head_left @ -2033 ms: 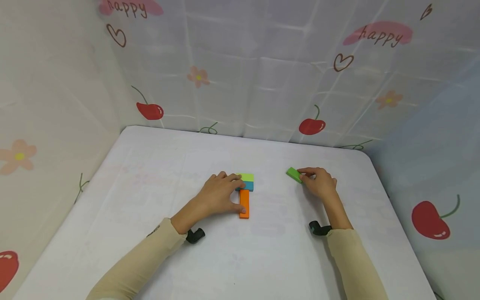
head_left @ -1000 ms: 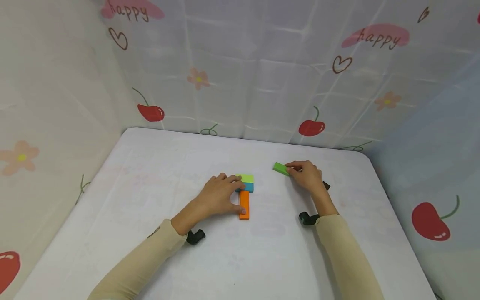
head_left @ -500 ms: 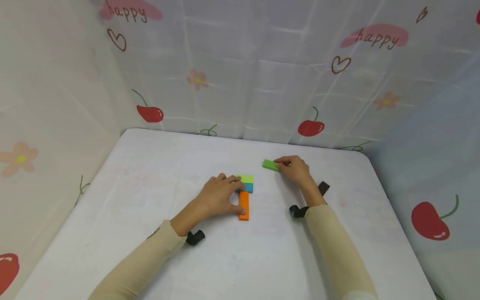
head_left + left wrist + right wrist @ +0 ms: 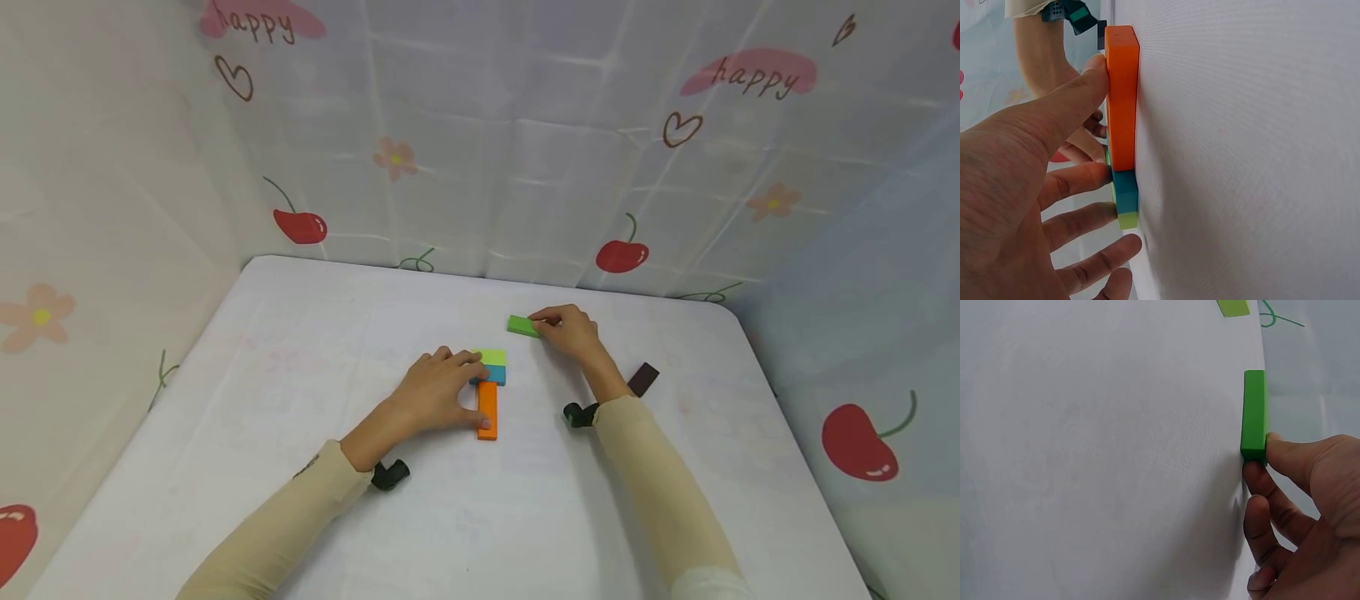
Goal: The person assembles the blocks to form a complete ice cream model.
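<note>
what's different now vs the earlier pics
The right hand, pinching the green block, has moved left and away from the person, turning the block slightly. That arm's shift uncovered the dark block. Nothing was newly grasped or released. The left hand and the orange, blue and yellow-green blocks stayed put.

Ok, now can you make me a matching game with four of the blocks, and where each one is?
Blocks:
1. green block
2. orange block
3. dark brown block
4. blue block

Places:
A. between the orange block and the yellow-green block
B. on the table near the right sleeve
C. pinched by the right hand
D. touched by the thumb of the left hand

Right pairs: 1-C, 2-D, 3-B, 4-A
</note>
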`<state>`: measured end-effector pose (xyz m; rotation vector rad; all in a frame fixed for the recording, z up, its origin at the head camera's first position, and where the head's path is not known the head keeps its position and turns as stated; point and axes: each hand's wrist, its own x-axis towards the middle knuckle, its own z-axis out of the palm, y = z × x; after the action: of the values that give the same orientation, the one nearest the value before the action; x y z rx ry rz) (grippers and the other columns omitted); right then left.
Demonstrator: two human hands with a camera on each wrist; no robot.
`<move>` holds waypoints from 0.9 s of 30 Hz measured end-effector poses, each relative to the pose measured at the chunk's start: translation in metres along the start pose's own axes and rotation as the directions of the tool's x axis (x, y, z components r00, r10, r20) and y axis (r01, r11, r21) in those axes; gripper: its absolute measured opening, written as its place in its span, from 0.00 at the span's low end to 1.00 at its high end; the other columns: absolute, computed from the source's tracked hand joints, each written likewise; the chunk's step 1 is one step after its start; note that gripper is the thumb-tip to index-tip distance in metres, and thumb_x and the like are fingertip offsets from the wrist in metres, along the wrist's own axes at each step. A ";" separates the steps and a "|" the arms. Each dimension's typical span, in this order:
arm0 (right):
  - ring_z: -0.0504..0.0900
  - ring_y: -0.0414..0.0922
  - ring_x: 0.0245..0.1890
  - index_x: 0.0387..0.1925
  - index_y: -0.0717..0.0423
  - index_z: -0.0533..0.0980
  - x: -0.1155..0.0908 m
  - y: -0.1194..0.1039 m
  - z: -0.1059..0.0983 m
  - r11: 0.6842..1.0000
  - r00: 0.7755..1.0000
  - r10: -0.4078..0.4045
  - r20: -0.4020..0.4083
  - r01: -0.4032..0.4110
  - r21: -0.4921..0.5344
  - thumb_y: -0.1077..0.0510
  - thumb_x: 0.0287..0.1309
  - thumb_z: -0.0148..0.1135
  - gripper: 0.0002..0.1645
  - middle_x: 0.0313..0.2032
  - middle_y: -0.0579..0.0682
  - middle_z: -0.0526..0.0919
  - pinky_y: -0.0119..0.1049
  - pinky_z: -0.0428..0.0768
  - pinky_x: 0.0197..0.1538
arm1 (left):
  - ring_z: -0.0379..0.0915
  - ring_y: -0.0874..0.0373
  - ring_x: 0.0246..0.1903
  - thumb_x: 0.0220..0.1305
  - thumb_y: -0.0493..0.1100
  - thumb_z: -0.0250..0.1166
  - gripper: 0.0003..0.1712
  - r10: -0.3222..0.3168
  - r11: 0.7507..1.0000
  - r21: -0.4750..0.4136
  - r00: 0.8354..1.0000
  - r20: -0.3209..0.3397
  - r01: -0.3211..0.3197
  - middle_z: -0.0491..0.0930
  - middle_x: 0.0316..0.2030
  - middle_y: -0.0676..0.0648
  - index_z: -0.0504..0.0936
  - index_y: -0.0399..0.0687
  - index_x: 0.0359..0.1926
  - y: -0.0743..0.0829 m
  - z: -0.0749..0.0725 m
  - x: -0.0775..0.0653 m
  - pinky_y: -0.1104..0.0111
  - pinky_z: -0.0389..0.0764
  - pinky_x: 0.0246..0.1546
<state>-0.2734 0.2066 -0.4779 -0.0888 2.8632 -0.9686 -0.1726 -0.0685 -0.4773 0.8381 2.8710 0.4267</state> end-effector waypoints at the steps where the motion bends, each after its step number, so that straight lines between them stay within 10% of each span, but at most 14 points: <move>1: 0.80 0.57 0.57 0.59 0.49 0.88 0.001 -0.001 0.002 1.000 1.000 -0.004 0.003 0.004 0.000 0.51 0.77 0.63 0.17 0.54 0.58 0.88 0.63 0.63 0.69 | 0.72 0.50 0.60 0.55 0.75 0.77 0.42 0.002 1.000 0.001 1.000 -0.001 -0.002 0.75 0.76 0.52 0.83 0.64 0.65 0.000 0.000 0.000 0.52 0.77 0.61; 27: 0.81 0.56 0.57 0.60 0.47 0.87 0.023 -0.035 0.027 0.998 0.996 -0.056 0.069 0.056 0.009 0.49 0.77 0.63 0.18 0.59 0.58 0.87 0.57 0.76 0.66 | 0.72 0.50 0.61 0.55 0.75 0.77 0.41 -0.008 1.000 -0.003 1.000 0.003 0.008 0.74 0.77 0.52 0.83 0.66 0.66 0.001 0.000 -0.001 0.52 0.76 0.61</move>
<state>-0.2919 0.1602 -0.4799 -0.1990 2.8085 -0.9656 -0.1712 -0.0686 -0.4771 0.8264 2.8689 0.4285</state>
